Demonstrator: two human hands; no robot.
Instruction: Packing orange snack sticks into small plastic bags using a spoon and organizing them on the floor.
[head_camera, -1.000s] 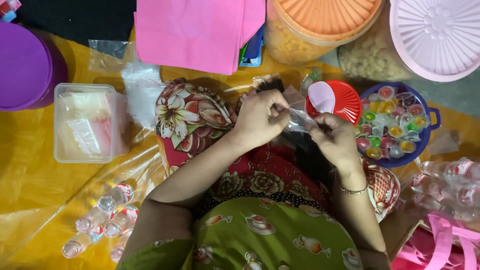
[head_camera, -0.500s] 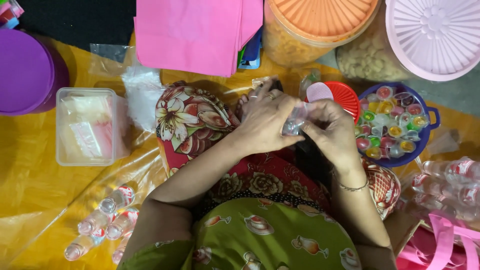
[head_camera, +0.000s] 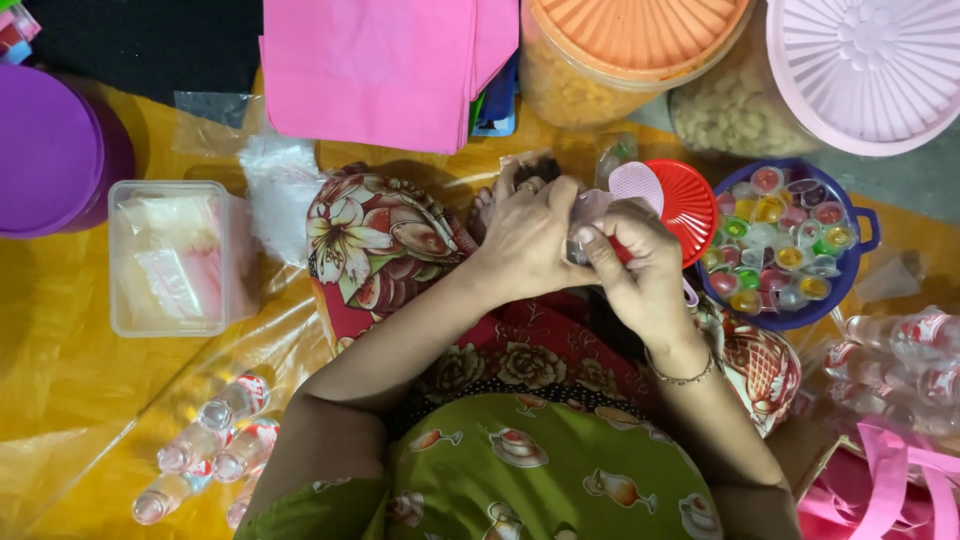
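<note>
My left hand (head_camera: 530, 240) and my right hand (head_camera: 640, 265) are pressed together over my lap, both pinching a small clear plastic bag (head_camera: 588, 212) that is mostly hidden by my fingers. What the bag holds cannot be seen. Just beyond my right hand lies a red ribbed lid (head_camera: 690, 205) with a pale pink scoop (head_camera: 636, 184) on it. To the right of that sits a blue bowl (head_camera: 858, 262) full of small colourful jelly cups (head_camera: 775, 245).
Orange-lidded tub (head_camera: 630, 40) and pink-lidded tub (head_camera: 860, 60) of snacks at the back. Folded pink cloth (head_camera: 385, 65), purple container (head_camera: 50, 150), clear box (head_camera: 170, 255) on the left. Small water bottles lie at lower left (head_camera: 215, 440) and right (head_camera: 900, 350). Pink bag (head_camera: 880, 490) at lower right.
My hands have closed in together and shifted slightly left, away from the red lid. The small bag is now bunched tighter between my fingers.
</note>
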